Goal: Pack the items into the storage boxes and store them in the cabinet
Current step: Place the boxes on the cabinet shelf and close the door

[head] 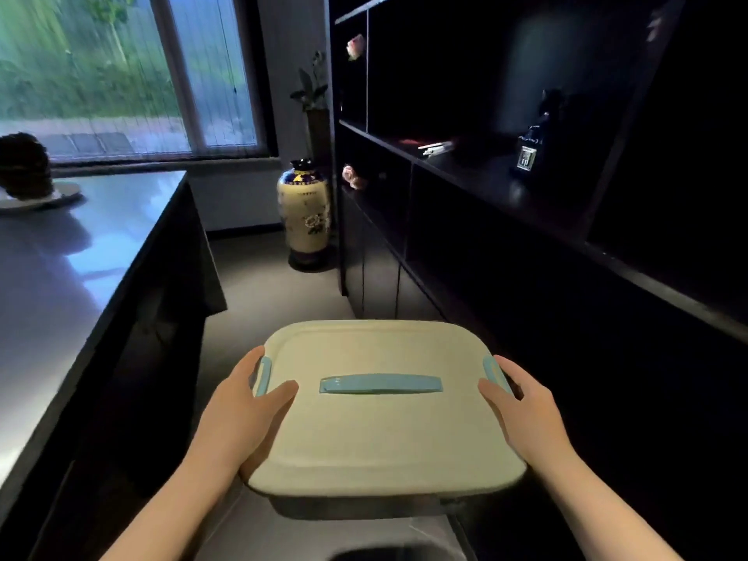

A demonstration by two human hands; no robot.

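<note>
A storage box (380,431) with a cream lid, a light blue top handle and blue side clasps is held in the air in front of me. My left hand (243,402) grips its left edge, thumb on the lid beside the left clasp. My right hand (522,402) grips the right edge by the right clasp. The lid is closed, so the contents are hidden. The dark cabinet (526,244) stands directly to the right, with open shelves above and closed doors lower down.
A grey counter (60,277) runs along the left, with a plate holding a dark object (24,172). A painted floor vase (303,212) stands ahead by the cabinet's end. A dark bottle (530,143) and small items sit on a cabinet shelf. A narrow floor aisle lies between.
</note>
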